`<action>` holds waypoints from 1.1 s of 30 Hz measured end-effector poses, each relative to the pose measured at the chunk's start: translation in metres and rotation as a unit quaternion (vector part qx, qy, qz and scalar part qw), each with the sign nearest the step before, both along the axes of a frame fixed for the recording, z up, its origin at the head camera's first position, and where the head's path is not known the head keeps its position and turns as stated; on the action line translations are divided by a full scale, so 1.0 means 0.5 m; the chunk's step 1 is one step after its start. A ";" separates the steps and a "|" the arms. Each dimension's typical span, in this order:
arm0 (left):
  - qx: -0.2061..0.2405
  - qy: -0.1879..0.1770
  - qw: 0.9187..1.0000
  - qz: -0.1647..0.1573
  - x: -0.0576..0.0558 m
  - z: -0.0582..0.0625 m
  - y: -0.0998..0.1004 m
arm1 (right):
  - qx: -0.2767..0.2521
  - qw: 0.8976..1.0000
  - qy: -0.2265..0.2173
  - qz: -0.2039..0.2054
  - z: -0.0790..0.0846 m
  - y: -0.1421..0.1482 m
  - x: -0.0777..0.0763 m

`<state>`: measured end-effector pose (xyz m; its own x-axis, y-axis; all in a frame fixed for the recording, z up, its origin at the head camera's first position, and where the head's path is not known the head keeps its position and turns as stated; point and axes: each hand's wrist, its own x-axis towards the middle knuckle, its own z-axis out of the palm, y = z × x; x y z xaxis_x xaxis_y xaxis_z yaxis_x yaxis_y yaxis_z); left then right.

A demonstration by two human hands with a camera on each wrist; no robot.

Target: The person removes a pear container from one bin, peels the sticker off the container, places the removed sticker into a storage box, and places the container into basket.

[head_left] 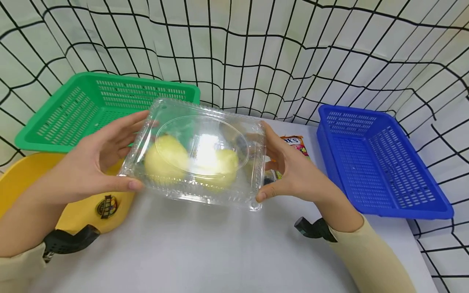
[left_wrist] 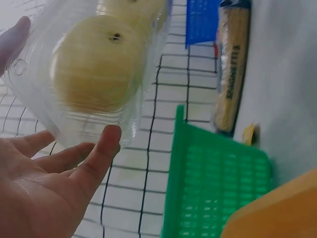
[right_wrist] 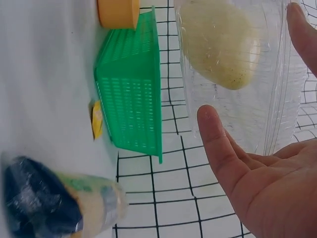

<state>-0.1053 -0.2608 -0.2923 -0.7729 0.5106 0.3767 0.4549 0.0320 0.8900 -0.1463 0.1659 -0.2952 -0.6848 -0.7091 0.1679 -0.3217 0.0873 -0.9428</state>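
A clear plastic clamshell box (head_left: 205,198) is held up over the white table, tilted toward the head camera, its lid down. Two pale yellow, rounded fruits, one fruit (head_left: 166,158) at left and another fruit (head_left: 224,169) at right, lie inside. My left hand (head_left: 97,160) grips the box's left end, thumb at the near corner and the other fingers around the far side. At the opposite end, my right hand (head_left: 291,169) holds it between thumb and fingers. Through the left wrist view, one fruit (left_wrist: 96,64) shows a dark stem hollow.
A green basket (head_left: 44,142) stands at back left, behind a yellow container (head_left: 119,213) with a dark label. On the right is a blue basket (head_left: 331,162). A colourful packet (head_left: 297,143) is partly hidden by my right hand. A spaghetti pack (left_wrist: 232,69) lies near black wire mesh (head_left: 238,34).
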 end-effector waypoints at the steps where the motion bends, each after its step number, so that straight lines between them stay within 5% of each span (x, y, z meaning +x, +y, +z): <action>1: 0.004 -0.005 1.000 0.004 -0.002 0.003 -0.007 | 0.001 1.000 0.001 -0.001 0.001 -0.009 -0.006; 7: 0.036 -0.038 0.998 0.035 -0.012 0.016 -0.041 | -0.004 1.000 0.006 -0.004 0.006 -0.059 -0.037; 13: 0.098 -0.007 0.995 0.002 -0.034 0.012 -0.082 | 0.017 1.000 -0.007 -0.024 0.023 -0.100 -0.058; 20: 0.090 -0.049 0.991 0.087 -0.036 0.017 -0.127 | 0.009 0.999 -0.042 -0.030 0.032 -0.152 -0.081; 26: 0.140 -0.038 0.988 0.060 -0.058 -0.005 -0.163 | 0.001 0.998 -0.061 -0.031 0.027 -0.195 -0.102; 33: 0.076 0.018 0.988 0.132 -0.076 -0.025 -0.196 | 0.004 0.995 -0.095 -0.022 0.035 -0.236 -0.132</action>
<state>-0.1431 -0.3590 -0.3050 -0.8567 0.2277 0.4629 0.4795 0.0203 0.8773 -0.2122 0.0480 -0.2778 -0.7345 -0.6781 0.0271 -0.1339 0.1057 -0.9853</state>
